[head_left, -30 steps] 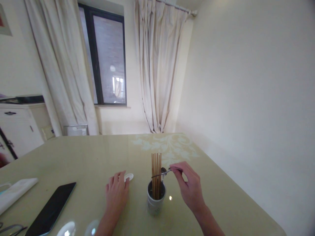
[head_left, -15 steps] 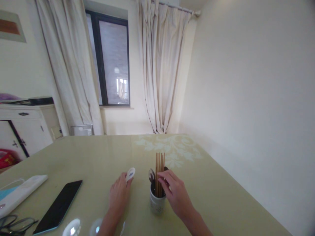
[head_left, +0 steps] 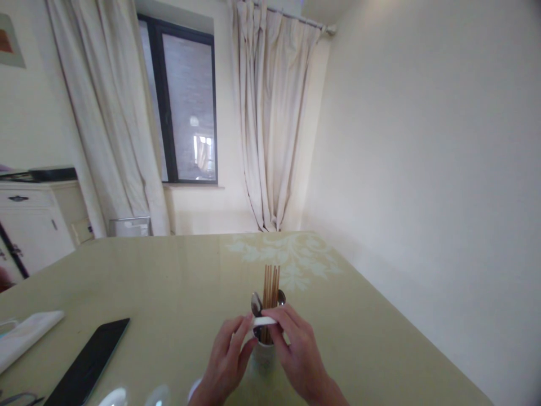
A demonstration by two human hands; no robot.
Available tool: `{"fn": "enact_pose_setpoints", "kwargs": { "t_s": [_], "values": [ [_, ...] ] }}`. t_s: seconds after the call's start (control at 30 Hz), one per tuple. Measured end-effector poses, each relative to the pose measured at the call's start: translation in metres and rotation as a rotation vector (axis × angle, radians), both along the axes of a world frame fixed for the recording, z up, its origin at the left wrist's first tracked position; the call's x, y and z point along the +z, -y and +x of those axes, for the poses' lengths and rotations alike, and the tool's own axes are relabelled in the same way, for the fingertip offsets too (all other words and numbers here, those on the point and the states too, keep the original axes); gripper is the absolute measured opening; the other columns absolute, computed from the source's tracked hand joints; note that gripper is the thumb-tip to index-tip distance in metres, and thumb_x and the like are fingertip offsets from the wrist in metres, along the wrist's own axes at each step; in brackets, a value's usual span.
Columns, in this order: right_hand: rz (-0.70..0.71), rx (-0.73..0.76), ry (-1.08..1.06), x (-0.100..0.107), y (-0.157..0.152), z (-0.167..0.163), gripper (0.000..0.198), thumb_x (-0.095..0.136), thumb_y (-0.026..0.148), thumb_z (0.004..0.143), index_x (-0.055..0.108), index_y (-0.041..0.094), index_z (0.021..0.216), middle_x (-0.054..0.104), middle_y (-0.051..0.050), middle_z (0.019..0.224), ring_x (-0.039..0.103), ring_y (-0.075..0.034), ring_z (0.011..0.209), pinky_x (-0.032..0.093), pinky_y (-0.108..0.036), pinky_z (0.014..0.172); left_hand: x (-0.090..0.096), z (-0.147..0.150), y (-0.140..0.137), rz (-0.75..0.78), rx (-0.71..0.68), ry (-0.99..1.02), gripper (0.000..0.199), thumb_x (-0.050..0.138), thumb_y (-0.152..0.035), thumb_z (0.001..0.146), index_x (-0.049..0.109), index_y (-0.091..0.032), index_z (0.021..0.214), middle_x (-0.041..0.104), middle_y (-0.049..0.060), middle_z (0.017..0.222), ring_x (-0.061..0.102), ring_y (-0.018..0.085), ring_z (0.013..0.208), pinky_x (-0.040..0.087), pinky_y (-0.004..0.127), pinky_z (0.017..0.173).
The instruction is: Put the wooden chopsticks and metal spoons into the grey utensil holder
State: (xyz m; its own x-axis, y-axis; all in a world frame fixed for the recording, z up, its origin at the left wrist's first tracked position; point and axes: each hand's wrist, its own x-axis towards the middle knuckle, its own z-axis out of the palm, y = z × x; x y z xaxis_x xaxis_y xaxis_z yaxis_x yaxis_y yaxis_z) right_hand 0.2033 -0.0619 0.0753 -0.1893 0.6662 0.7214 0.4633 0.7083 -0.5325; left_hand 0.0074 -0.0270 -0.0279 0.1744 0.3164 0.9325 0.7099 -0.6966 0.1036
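A small white ceramic spoon [head_left: 265,321] lies level between my two hands, just in front of the cutlery cup. My left hand [head_left: 226,352] pinches its left end, and the fingers of my right hand [head_left: 298,349] close on its right end. Behind them stands the pale cup [head_left: 264,358], its upper part partly hidden by my hands. Several wooden chopsticks [head_left: 271,286] rise upright from it. One metal spoon [head_left: 256,304] leans on the left of the chopsticks and another dark metal spoon [head_left: 282,297] on the right.
To the left on the glossy green table [head_left: 177,282] lie a black phone or tablet [head_left: 91,361] and a white flat object [head_left: 31,335]. Part of a pair of glasses [head_left: 19,399] shows at the lower left corner. A wall [head_left: 414,169] runs along the right.
My left hand has moved right with the white spoon, to the front of the cup. My right hand has left the chopsticks and taken the spoon's other end. The view has turned slightly right.
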Motion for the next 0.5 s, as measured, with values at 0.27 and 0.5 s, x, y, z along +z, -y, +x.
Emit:
{"fn": "enact_pose_setpoints", "kwargs": {
  "t_s": [0.27, 0.5],
  "values": [
    [-0.082, -0.156, 0.096, 0.019, -0.007, 0.037, 0.019, 0.056, 0.026, 0.11, 0.073, 0.025, 0.104, 0.073, -0.004, 0.092, 0.069, -0.02, 0.081, 0.054, -0.027, 0.073, 0.006, 0.002, -0.006, -0.12, -0.003, 0.006, 0.038, 0.049, -0.028, 0.109, 0.054, -0.021, 0.146, 0.076, 0.014, 0.118, 0.074, 0.022, 0.104, 0.064, 0.034, 0.09],
    [-0.119, -0.145, 0.294, -0.022, -0.006, 0.019, 0.015, 0.059, 0.018, 0.107, 0.07, 0.026, 0.104, 0.074, -0.003, 0.097, 0.071, -0.022, 0.091, 0.054, -0.031, 0.082, 0.007, 0.0, 0.015, 0.156, -0.026, 0.18, 0.031, 0.053, -0.025, 0.108, 0.061, -0.023, 0.139, 0.071, 0.009, 0.116, 0.071, 0.02, 0.102, 0.063, 0.038, 0.092]
  ]
}}
